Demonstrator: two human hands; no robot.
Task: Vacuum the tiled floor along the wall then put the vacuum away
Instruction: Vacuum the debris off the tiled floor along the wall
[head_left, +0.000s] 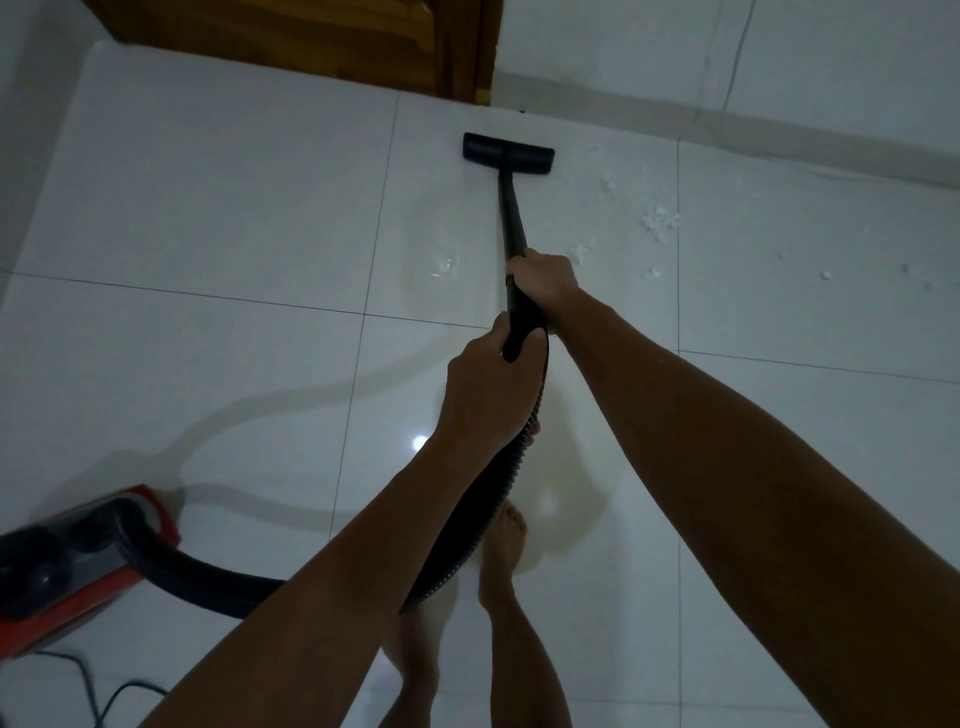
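Below, both hands (543, 278) (485, 384) around wand (511, 218); red vacuum body (78, 551) cut off left.

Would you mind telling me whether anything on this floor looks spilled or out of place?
Yes: small white crumbs lie scattered on the tiled floor near the wall, to the right of the vacuum head, which hasn't reached them. Nothing else stands out.

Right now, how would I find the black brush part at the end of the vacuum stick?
Find the brown wooden door at the top. Just below its right corner, on the white tiled floor, lies the floor head. It is the flat black bar at the far tip of the wand, left of the white crumbs.
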